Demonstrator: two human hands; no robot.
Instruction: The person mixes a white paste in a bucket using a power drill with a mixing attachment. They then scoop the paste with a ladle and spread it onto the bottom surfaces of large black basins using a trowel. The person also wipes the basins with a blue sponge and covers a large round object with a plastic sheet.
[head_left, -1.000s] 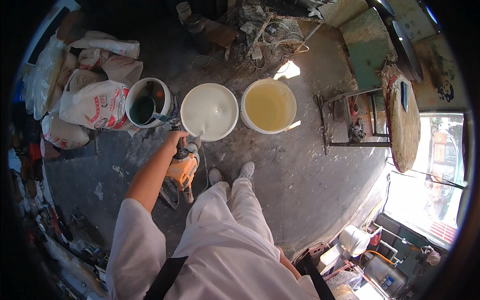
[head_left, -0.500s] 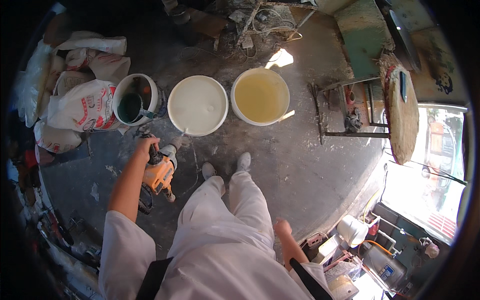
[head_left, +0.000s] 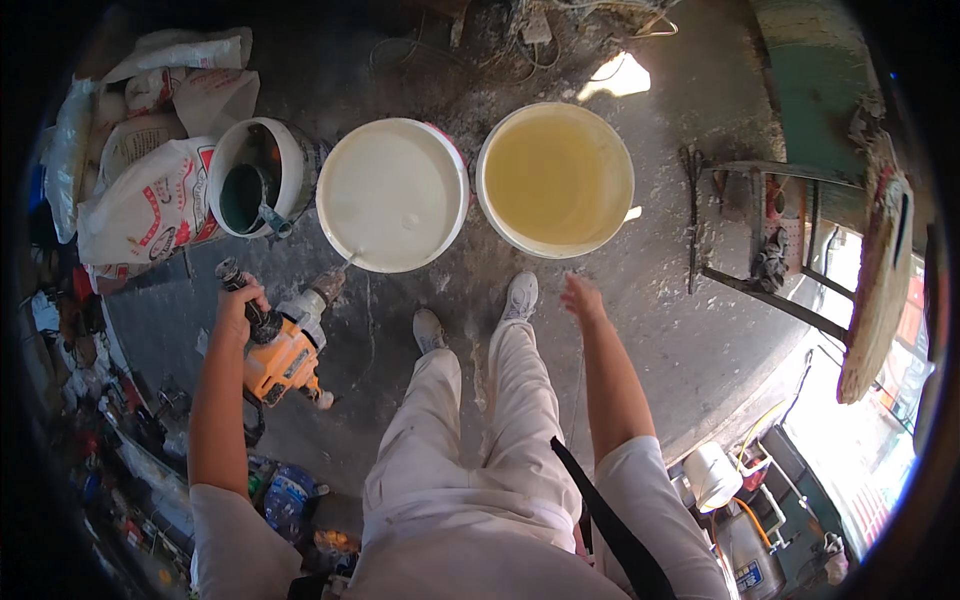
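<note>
The orange mixer drill (head_left: pixel 283 352) hangs tilted beside the person's left leg, its paddle shaft reaching into the near rim of the bucket of white paint (head_left: pixel 392 193). The left hand (head_left: pixel 240 305) is clenched on its black side handle; the right hand (head_left: pixel 582 298) hangs free, fingers loose, just short of the bucket of yellowish liquid (head_left: pixel 556 178). Held one-handed, the drill could twist, splash paint, or tip the bucket.
</note>
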